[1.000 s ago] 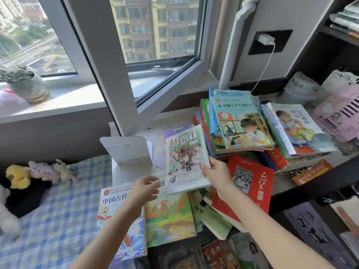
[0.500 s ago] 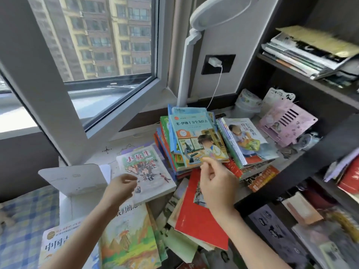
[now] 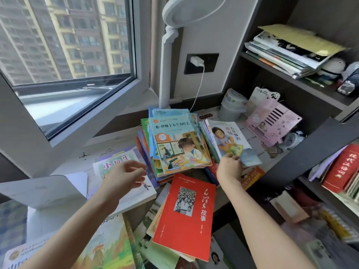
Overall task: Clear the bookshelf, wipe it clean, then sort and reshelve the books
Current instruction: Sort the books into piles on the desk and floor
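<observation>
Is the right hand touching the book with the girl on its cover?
Touching. In the head view, the right hand curls its fingers over the near edge of the girl-cover book, with no gap between them.

The left hand (image 3: 124, 176) hovers, fingers loose; the right hand (image 3: 230, 167) pinches.

Red book (image 3: 186, 216) lies flat on loose books (image 3: 161, 253) up front. Colourful stack (image 3: 174, 144) sits right behind it, microscope-boy cover on top, with a child-cover book (image 3: 229, 138) on the pile just right.
</observation>
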`<action>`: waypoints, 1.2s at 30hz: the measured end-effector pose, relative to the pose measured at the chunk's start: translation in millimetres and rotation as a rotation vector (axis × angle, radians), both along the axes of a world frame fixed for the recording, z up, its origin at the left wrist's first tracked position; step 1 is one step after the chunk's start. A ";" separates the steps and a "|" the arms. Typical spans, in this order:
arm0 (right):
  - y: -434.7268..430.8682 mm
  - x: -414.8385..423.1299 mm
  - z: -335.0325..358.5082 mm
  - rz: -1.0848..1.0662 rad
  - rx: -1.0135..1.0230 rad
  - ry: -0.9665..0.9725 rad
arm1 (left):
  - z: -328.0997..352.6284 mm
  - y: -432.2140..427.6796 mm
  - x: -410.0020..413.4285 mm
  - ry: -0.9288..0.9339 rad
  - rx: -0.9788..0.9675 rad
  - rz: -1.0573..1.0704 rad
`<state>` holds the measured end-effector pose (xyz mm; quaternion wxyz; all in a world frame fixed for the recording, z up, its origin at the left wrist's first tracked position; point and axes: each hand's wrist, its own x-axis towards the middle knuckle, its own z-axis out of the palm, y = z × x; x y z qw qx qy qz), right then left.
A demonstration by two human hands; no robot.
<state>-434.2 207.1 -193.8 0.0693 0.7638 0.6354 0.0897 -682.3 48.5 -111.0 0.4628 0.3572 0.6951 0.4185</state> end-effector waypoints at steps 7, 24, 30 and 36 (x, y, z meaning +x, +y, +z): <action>-23.5 5.0 86.0 -0.005 0.291 0.415 | 8.1 5.8 10.2 -0.075 0.012 -0.028; -241.5 -83.9 71.0 1.287 0.435 0.622 | 7.3 -90.0 9.0 -0.803 0.145 0.203; -256.8 -62.8 44.2 0.930 0.075 0.802 | -39.8 -163.1 -15.5 -0.759 -0.060 0.227; -261.0 -67.2 21.5 0.105 -0.693 1.278 | -78.5 -199.5 -18.7 -0.943 -0.174 0.232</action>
